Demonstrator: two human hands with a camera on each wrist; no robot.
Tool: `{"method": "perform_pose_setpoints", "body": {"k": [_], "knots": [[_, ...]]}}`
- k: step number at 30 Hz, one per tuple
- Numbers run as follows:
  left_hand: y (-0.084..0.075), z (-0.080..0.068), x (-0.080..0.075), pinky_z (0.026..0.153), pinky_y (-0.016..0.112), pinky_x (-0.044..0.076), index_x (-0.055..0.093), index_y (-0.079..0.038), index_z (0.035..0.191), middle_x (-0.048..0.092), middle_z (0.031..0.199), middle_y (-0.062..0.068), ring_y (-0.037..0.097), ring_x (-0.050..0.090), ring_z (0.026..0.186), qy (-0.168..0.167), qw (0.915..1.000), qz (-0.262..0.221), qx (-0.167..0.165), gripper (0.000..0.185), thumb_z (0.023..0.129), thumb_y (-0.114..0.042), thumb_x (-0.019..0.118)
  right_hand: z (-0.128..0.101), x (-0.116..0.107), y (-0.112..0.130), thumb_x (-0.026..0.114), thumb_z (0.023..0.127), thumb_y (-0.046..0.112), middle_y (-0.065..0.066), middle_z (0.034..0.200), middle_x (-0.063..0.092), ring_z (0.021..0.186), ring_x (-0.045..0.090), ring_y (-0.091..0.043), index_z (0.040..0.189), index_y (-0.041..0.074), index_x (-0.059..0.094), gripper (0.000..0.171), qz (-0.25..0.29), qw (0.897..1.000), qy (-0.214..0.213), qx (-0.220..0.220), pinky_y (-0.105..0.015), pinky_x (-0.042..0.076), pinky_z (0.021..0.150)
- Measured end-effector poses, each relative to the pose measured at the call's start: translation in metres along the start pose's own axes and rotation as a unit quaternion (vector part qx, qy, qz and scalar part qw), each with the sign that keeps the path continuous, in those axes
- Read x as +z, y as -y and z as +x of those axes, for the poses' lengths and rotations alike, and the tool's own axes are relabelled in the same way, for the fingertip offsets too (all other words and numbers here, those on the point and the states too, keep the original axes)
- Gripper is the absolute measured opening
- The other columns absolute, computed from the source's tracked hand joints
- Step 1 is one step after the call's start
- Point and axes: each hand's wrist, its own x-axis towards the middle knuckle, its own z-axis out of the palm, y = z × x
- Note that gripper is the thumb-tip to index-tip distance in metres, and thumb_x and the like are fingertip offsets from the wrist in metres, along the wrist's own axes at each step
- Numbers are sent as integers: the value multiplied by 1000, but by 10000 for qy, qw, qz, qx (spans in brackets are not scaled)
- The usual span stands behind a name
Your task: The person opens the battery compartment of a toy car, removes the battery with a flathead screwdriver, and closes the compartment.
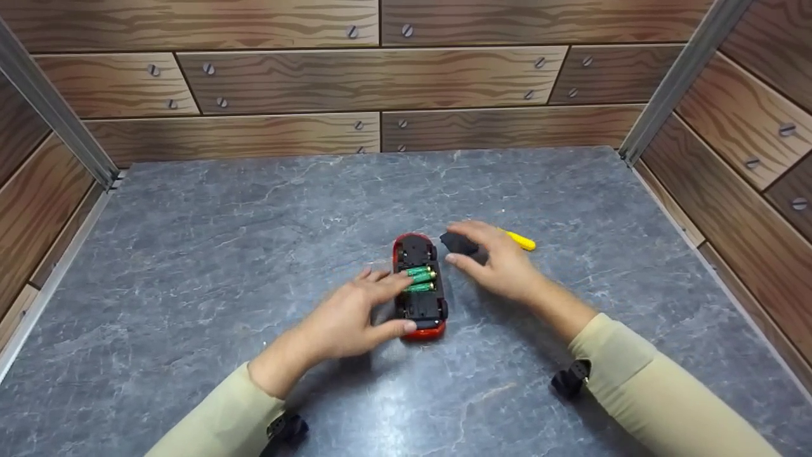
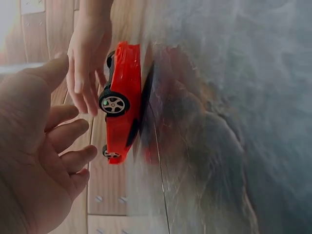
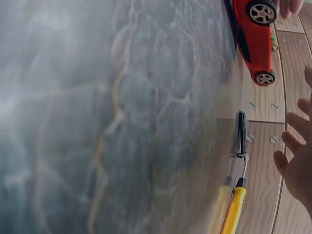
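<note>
A red toy car (image 1: 421, 307) lies upside down on the table, its black underside facing up. Several green batteries (image 1: 420, 277) sit in its uncovered compartment. Over the car's left side is my left hand (image 1: 355, 314), fingers extended and loosely spread; the left wrist view shows it apart from the red car body (image 2: 126, 80). My right hand (image 1: 501, 263) hovers with parted fingers above a small black cover-like piece (image 1: 458, 242). In the right wrist view this piece (image 3: 241, 131) lies on the table, below the fingers and apart from them.
A screwdriver with a yellow handle (image 1: 523, 241) lies beyond my right hand, its tip close to the black piece. The grey marbled tabletop (image 1: 254, 222) is bounded by wood-patterned walls (image 1: 374, 76) at the back and sides.
</note>
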Motion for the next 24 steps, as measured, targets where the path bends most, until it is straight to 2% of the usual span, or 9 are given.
{"method": "perform_pose_setpoints", "body": {"k": [3, 8, 13, 19, 24], "knots": [[-4, -4, 1, 128, 58, 19, 50, -11, 159, 45, 163, 11, 40, 38, 153, 144, 9990, 398, 161, 79, 100, -60, 65, 2, 3, 2, 71, 102, 36, -9, 154, 58, 148, 46, -34, 151, 11, 60, 56, -272, 9988, 304, -261, -57, 32, 123], [-8, -9, 4, 127, 59, 21, 52, -9, 157, 45, 163, 12, 42, 38, 152, 229, 9946, 901, 453, 79, 99, -62, 65, 5, 9, 6, 63, 105, 46, -7, 165, 46, 154, 37, -36, 160, 17, 50, 63, -670, 9931, 886, -364, -66, 27, 121], [-9, -13, 9, 127, 57, 21, 53, -10, 156, 46, 163, 10, 41, 37, 153, 367, 9912, 1154, 533, 78, 100, -64, 63, 7, 13, 7, 58, 108, 49, -7, 169, 38, 156, 33, -37, 164, 19, 44, 65, -862, 9860, 1352, -456, -65, 28, 119], [-9, -17, 11, 128, 54, 20, 55, -10, 156, 47, 163, 9, 38, 37, 153, 421, 9889, 1289, 606, 79, 100, -64, 63, 9, 14, 8, 54, 108, 52, -1, 171, 35, 158, 29, -33, 164, 19, 44, 65, -944, 9809, 1640, -442, -67, 25, 120], [-7, -20, 12, 128, 53, 22, 55, -9, 155, 48, 162, 9, 39, 40, 152, 380, 9881, 1362, 604, 81, 100, -67, 60, 8, 15, 7, 52, 109, 53, 2, 171, 33, 158, 29, -32, 163, 19, 45, 64, -976, 9796, 1702, -430, -68, 25, 120]]}}
